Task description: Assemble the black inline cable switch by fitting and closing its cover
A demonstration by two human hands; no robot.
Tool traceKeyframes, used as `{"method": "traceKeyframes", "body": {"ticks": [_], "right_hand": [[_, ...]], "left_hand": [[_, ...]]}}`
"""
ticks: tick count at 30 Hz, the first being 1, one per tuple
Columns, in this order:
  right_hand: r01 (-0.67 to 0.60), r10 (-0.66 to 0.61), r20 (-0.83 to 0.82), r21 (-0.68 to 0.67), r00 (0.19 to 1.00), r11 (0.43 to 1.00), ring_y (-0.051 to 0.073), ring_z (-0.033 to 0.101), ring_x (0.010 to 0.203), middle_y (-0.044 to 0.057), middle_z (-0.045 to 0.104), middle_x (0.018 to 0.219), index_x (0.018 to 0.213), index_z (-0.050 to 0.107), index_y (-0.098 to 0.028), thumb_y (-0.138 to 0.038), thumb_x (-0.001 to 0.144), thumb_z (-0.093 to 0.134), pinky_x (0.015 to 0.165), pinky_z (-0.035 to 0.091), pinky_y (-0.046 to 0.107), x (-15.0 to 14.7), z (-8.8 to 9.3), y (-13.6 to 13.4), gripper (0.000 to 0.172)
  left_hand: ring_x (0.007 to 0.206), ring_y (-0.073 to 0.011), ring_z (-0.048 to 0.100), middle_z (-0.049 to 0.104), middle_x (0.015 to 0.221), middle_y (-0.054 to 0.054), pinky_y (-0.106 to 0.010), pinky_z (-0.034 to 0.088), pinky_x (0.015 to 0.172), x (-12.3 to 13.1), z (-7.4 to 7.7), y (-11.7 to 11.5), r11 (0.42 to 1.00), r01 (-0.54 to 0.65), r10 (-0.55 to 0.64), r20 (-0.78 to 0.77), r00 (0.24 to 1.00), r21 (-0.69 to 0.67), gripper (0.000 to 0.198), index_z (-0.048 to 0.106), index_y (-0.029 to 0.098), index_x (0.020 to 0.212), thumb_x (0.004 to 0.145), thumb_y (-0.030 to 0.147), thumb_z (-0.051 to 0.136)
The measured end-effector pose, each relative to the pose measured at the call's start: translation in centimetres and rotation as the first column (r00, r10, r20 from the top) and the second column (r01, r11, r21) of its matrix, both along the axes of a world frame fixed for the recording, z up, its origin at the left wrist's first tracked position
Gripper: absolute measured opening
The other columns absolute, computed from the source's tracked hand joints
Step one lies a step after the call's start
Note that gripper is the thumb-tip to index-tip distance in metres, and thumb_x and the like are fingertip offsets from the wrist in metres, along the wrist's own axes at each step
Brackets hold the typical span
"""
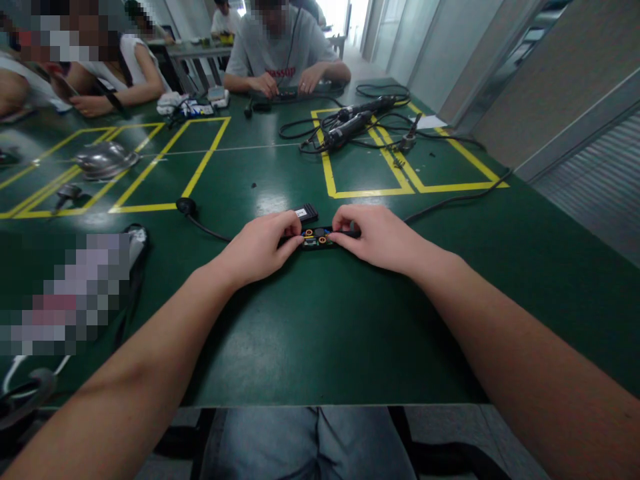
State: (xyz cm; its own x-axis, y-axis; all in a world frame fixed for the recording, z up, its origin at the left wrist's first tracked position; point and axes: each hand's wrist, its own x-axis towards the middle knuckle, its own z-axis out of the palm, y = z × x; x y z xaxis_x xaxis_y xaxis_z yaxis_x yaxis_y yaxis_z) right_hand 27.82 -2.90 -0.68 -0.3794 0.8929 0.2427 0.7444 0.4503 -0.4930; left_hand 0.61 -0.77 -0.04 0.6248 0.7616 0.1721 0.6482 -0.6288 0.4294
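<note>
An open black power adapter (318,238) lies on the green table, its circuit board with copper-coloured coils showing. My left hand (263,243) pinches its left end between thumb and fingers. At the other end, my right hand (375,235) is closed in a pinch, with thumb and index fingertip at the board's edge. A dark cable (457,198) leads off to the right from behind my right hand. On the left, a thinner cord runs from under my left hand to a round black plug (187,207). Just behind the adapter rests a black cover (307,213) with a white label.
Black electric screwdrivers (350,127) with coiled cables lie at the back right of the table (320,333). A shiny metal bowl (106,160) stands at the left, near a blurred, pixelated item (75,293). Across the table a person (287,53) works with both hands; others sit at left.
</note>
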Motion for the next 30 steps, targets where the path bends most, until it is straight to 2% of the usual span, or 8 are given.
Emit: {"method": "traceKeyframes", "body": {"ticks": [7, 12, 18, 21, 24, 27, 30], "right_hand": [[-0.017, 0.013, -0.131, -0.022, 0.991, 1.0, 0.022, 0.063, 0.079, 0.004, 0.077, 0.09, 0.089, 0.075, -0.024, -0.031, 0.096, 0.079, 0.077, 0.048, 0.038, 0.2, -0.4, 0.3, 0.011], [-0.028, -0.015, -0.27, -0.157, 0.963, 0.987, 0.022, 0.064, 0.076, 0.004, 0.079, 0.086, 0.085, 0.081, -0.024, -0.035, 0.09, 0.085, 0.076, 0.051, 0.038, 0.7, -0.8, 1.1, 0.012], [-0.048, 0.008, -0.306, -0.122, 0.952, 0.991, 0.024, 0.07, 0.082, 0.005, 0.085, 0.09, 0.081, 0.085, -0.025, -0.033, 0.088, 0.087, 0.082, 0.055, 0.04, 1.0, -1.0, 1.4, 0.011], [-0.045, 0.002, -0.3, -0.138, 0.954, 0.989, 0.025, 0.072, 0.084, 0.006, 0.086, 0.09, 0.082, 0.086, -0.026, -0.035, 0.088, 0.088, 0.084, 0.056, 0.041, 0.9, -1.0, 1.4, 0.011], [-0.036, -0.016, -0.3, -0.164, 0.954, 0.986, 0.024, 0.072, 0.082, 0.005, 0.086, 0.088, 0.083, 0.088, -0.025, -0.036, 0.089, 0.088, 0.08, 0.056, 0.04, 1.0, -1.0, 1.5, 0.012], [-0.031, -0.025, -0.306, -0.176, 0.952, 0.984, 0.024, 0.071, 0.079, 0.005, 0.085, 0.087, 0.083, 0.088, -0.025, -0.037, 0.088, 0.088, 0.077, 0.055, 0.039, 1.0, -1.1, 1.5, 0.013], [-0.032, -0.022, -0.304, -0.173, 0.952, 0.984, 0.023, 0.07, 0.077, 0.005, 0.084, 0.084, 0.083, 0.087, -0.024, -0.037, 0.088, 0.087, 0.075, 0.055, 0.039, 1.0, -1.0, 1.4, 0.013]], "left_hand": [[0.078, -0.0201, 0.063, 0.069, 0.086, -0.001, -0.034, 0.047, 0.08, -0.1, 0.1, 0.1, 0.998, -0.039, 0.041, 0.063, 0.997, -0.044, 0.013, 0.068, 0.022, 0.096, 0.103, 0.032, 0.072], [0.085, -0.0203, 0.067, 0.071, 0.096, -0.004, -0.035, 0.053, 0.084, -0.5, 0.3, 0.5, 0.998, 0.039, -0.03, 0.144, 0.989, -0.056, 0.016, 0.073, 0.02, 0.091, 0.1, 0.032, 0.07], [0.09, -0.0213, 0.07, 0.073, 0.094, -0.004, -0.037, 0.054, 0.09, -0.9, 0.4, 1.3, 0.993, 0.078, -0.063, 0.169, 0.984, -0.088, 0.019, 0.076, 0.021, 0.084, 0.1, 0.032, 0.075], [0.092, -0.0231, 0.069, 0.072, 0.093, -0.004, -0.04, 0.055, 0.094, -0.9, 0.4, 1.3, 0.997, 0.056, -0.049, 0.14, 0.989, -0.051, 0.021, 0.079, 0.022, 0.084, 0.1, 0.035, 0.077], [0.104, -0.027, 0.067, 0.071, 0.102, -0.007, -0.046, 0.056, 0.102, -0.6, 0.2, 0.9, 0.998, -0.006, -0.001, 0.114, 0.993, 0.064, 0.022, 0.081, 0.022, 0.085, 0.1, 0.038, 0.075], [0.12, -0.032, 0.064, 0.069, 0.124, -0.013, -0.054, 0.055, 0.113, -0.1, -0.3, 0.7, 0.988, -0.058, 0.044, 0.097, 0.994, 0.146, 0.023, 0.085, 0.02, 0.099, 0.101, 0.04, 0.074], [0.142, -0.038, 0.06, 0.066, 0.151, -0.019, -0.061, 0.049, 0.126, 0.2, -0.9, 0.9, 0.985, -0.085, 0.079, 0.044, 0.996, 0.151, 0.037, 0.085, 0.02, 0.131, 0.108, 0.042, 0.065]]}}
